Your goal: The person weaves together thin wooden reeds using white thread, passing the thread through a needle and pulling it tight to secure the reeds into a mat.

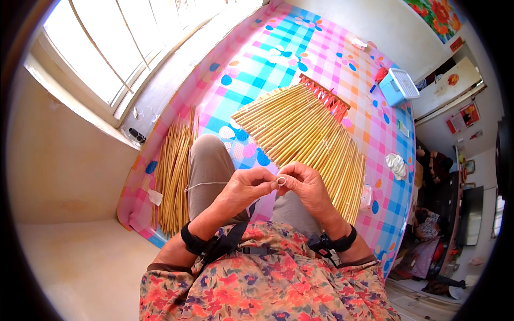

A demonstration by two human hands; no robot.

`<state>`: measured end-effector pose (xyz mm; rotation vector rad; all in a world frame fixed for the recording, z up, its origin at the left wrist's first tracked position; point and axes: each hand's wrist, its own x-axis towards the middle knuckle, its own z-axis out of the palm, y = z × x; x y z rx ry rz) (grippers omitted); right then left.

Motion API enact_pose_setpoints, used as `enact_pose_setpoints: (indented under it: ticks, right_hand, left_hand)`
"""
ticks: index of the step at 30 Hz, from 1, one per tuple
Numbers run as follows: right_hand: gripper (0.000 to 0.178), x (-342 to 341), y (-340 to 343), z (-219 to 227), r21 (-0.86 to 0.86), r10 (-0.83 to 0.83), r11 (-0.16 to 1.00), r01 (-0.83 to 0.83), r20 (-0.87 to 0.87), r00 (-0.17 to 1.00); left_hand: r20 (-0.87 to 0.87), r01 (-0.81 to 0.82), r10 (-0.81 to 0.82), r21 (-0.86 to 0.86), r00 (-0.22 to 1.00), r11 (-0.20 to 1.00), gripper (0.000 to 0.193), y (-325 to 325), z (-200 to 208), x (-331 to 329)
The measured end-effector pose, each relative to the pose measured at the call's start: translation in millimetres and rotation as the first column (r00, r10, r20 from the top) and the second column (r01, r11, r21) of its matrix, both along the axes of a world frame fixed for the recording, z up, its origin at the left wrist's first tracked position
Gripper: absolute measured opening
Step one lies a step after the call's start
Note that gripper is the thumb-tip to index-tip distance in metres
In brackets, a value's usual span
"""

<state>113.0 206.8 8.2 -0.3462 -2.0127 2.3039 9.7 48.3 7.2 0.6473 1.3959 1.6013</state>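
Observation:
My left hand point(247, 184) and my right hand point(303, 184) meet in front of me, thumbs and forefingers pinched on a pale string. Between the fingertips the string forms a small loop point(281, 181). A length of the string point(206, 184) trails left from my left hand across my knee. Just beyond my hands lies a mat of yellow reed sticks point(305, 134), laid side by side and fanned out. Red cords point(327, 99) join its far end to a brown wooden bar point(321, 91). To my left is a bundle of loose reed sticks point(174, 176).
A checked, flowered sheet point(267, 59) covers the bed. On its right side stand a blue lidded basket point(397, 88) and a crumpled white cloth point(396, 166). A barred window point(107, 48) with a sill is at left; a dark spool point(137, 135) sits there. Another person point(428, 224) is at far right.

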Motion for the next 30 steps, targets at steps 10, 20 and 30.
enact_pose_setpoints:
  ticks: [10, 20, 30]
  right_hand:
    - [0.016, -3, -9, 8, -0.055, -0.164, 0.985, 0.164, 0.005, 0.987]
    - [0.018, -2, -18, 1, 0.184, -0.222, 0.956, 0.229, -0.06, 0.973]
    - [0.019, -7, -11, 0, 0.036, -0.087, 0.996, 0.085, 0.064, 0.994]
  left_hand:
    - [-0.139, -0.131, 0.135, 0.039, 0.981, 0.991, 0.005, 3, -17, 2]
    - [-0.206, -0.211, 0.215, 0.042, 0.955, 0.977, 0.006, 2, -18, 3]
    - [-0.162, -0.217, 0.221, 0.045, 0.962, 0.975, 0.007, 1, -18, 3]
